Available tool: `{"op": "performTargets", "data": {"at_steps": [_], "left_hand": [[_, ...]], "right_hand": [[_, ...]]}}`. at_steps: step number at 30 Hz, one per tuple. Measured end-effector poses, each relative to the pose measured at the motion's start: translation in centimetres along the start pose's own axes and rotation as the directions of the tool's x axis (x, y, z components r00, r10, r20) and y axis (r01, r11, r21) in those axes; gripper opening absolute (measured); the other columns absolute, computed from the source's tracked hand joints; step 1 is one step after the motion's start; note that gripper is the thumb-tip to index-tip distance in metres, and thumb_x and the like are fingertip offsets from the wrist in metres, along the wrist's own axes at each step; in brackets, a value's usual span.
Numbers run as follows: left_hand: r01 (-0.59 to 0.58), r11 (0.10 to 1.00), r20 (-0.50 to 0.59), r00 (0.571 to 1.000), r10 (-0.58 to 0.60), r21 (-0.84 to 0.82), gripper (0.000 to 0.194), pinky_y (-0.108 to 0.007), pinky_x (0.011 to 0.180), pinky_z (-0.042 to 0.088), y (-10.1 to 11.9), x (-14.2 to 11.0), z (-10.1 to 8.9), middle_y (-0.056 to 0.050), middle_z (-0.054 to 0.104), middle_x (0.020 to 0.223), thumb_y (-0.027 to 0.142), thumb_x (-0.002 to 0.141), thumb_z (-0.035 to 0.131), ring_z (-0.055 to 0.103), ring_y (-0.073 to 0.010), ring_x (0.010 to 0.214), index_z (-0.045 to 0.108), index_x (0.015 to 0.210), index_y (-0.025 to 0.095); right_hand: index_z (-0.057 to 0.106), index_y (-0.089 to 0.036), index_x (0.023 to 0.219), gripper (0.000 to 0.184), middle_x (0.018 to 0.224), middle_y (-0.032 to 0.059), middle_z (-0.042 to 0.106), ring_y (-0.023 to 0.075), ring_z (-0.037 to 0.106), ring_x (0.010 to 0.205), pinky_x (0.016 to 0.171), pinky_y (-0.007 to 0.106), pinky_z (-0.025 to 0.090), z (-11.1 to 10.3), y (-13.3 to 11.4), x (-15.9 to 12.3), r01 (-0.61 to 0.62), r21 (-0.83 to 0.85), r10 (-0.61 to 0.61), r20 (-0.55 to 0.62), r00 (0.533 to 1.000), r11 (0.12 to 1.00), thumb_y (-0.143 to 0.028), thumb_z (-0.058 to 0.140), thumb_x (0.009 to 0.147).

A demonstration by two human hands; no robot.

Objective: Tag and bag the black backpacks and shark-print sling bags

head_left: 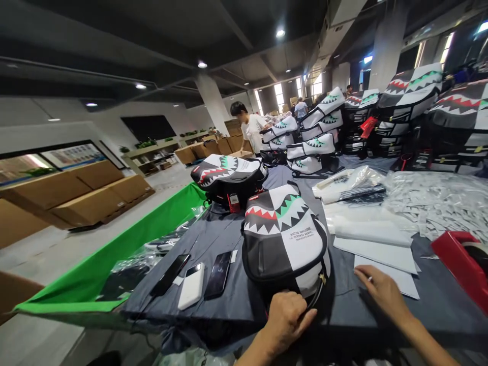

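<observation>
A black-and-white backpack (284, 236) with a shark-mouth print lies on the grey-covered table (224, 305) right in front of me. My left hand (287, 320) is closed on the bag's near edge, by its zipper and handle. My right hand (381, 290) rests flat on the cloth to the right of the bag, fingers stretched toward a stack of white paper sheets (377, 254). A second shark backpack (229, 175) sits farther back on the table.
Two dark phones (218, 274) and a white power bank (191, 285) lie left of the bag. A green bin (114, 264) borders the table's left. A red tape dispenser (461, 262), plastic bags (438, 201), stacked backpacks (412, 96), cardboard boxes (87, 195), and a person (249, 127) stand around.
</observation>
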State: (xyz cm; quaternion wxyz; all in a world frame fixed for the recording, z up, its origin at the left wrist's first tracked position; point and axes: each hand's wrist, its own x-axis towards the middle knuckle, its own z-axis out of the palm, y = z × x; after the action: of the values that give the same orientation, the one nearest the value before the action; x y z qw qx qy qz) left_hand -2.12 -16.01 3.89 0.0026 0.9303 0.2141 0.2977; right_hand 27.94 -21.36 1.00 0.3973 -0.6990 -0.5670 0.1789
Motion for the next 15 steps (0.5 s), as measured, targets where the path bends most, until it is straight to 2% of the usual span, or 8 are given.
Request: {"op": "performTargets", "data": {"at_steps": [2,5,8,10,13,15], "left_hand": [[-0.039,0.994,-0.049,0.998,0.034,-0.105,0.047,-0.031,0.049,0.021,0.7,0.0,0.9,0.002,0.047,0.048,0.037,0.103,0.043,0.04,-0.0108,0.043,0.037,0.059,0.021],[-0.049,0.983,-0.114,0.993,0.029,-0.178,0.049,-0.031,0.048,0.02,1.7,0.1,2.4,0.003,0.043,0.046,0.036,0.103,0.037,0.035,-0.0101,0.042,0.035,0.057,0.021],[-0.043,0.986,-0.107,0.994,0.026,-0.16,0.048,-0.031,0.047,0.021,2.0,0.2,3.0,0.003,0.044,0.047,0.035,0.102,0.04,0.037,-0.0101,0.042,0.039,0.056,0.021],[-0.057,0.991,-0.066,0.997,0.049,-0.117,0.046,-0.031,0.046,0.022,1.8,0.2,2.7,0.002,0.047,0.048,0.037,0.101,0.045,0.04,-0.0104,0.042,0.043,0.058,0.021],[-0.052,0.997,-0.043,0.998,0.049,-0.061,0.035,-0.027,0.049,0.033,2.1,0.2,1.4,0.0,0.057,0.059,0.04,0.099,0.054,0.051,-0.013,0.051,0.054,0.07,0.021],[-0.03,0.995,-0.139,0.99,0.016,-0.095,0.023,-0.029,0.061,0.047,3.3,0.2,0.6,-0.005,0.066,0.076,0.039,0.098,0.055,0.061,-0.0175,0.067,0.06,0.09,0.018]], "right_hand": [[0.068,-0.024,0.081,0.05,0.086,0.0087,0.072,0.0272,0.067,0.084,0.075,0.037,0.051,-2.0,2.3,1.4,-0.027,-0.175,0.013,-0.078,0.997,0.984,-0.071,0.048,0.081],[0.063,-0.025,0.071,0.052,0.076,0.0075,0.068,0.0263,0.064,0.074,0.065,0.036,0.046,-2.9,4.6,2.6,-0.137,-0.301,0.123,-0.064,0.99,0.944,-0.075,0.046,0.075],[0.062,-0.026,0.069,0.051,0.076,0.0069,0.068,0.0258,0.063,0.073,0.063,0.036,0.043,-2.8,5.4,3.1,-0.236,-0.297,0.231,-0.051,0.971,0.925,-0.073,0.043,0.074],[0.064,-0.026,0.072,0.051,0.078,0.007,0.068,0.0269,0.064,0.075,0.065,0.036,0.043,-3.2,5.5,3.4,-0.248,-0.278,0.253,-0.017,0.967,0.928,-0.072,0.042,0.073],[0.063,-0.025,0.072,0.053,0.077,0.0068,0.067,0.0258,0.063,0.075,0.07,0.036,0.046,-4.6,5.8,3.9,-0.196,-0.169,0.205,0.038,0.978,0.966,-0.073,0.043,0.072],[0.058,-0.025,0.071,0.053,0.074,0.0061,0.065,0.0237,0.061,0.073,0.072,0.034,0.047,-5.6,5.9,3.8,-0.131,-0.107,0.134,0.021,0.991,0.986,-0.075,0.042,0.073]]}}
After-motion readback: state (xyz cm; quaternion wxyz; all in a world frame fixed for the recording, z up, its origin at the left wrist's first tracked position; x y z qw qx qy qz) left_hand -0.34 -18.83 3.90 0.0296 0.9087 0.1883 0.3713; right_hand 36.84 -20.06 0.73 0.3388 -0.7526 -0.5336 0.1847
